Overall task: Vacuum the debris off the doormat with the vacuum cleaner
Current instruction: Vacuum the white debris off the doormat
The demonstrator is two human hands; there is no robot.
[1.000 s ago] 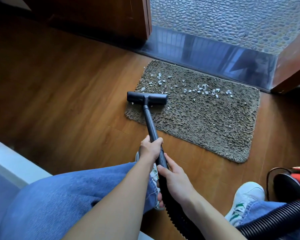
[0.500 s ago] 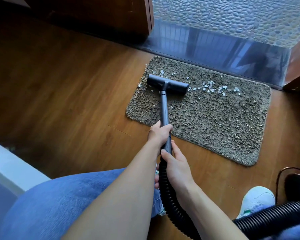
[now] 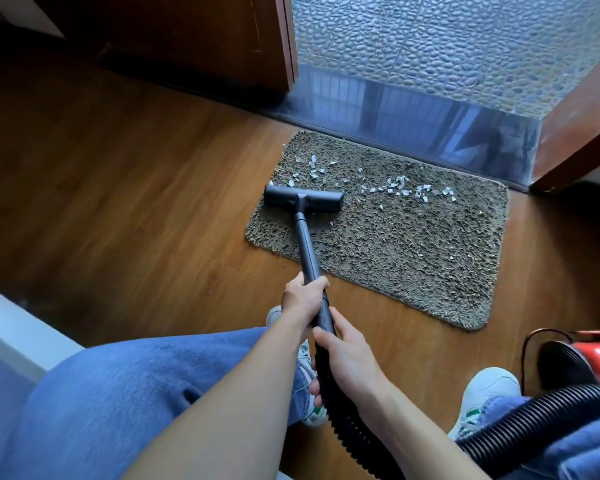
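A shaggy brown doormat (image 3: 413,258) lies on the wooden floor by the door sill. White debris scraps (image 3: 395,187) are scattered in a band across its far half, with more at the far left (image 3: 314,169). The black vacuum head (image 3: 303,199) rests on the mat's left part, just short of the scraps. My left hand (image 3: 303,297) grips the black wand (image 3: 307,247) higher up. My right hand (image 3: 347,355) holds it lower, where the ribbed hose (image 3: 354,431) joins.
The red and black vacuum body (image 3: 582,358) sits at the right edge, its hose (image 3: 541,414) curving across my right leg. My white shoes (image 3: 485,393) and jeans fill the foreground. A dark sill (image 3: 413,116) and wooden door frame (image 3: 284,43) border the mat's far side.
The vacuum head went forward into the left scraps, then came back toward me; it now sits just short of them on the mat's left part. Both hands kept their grip.
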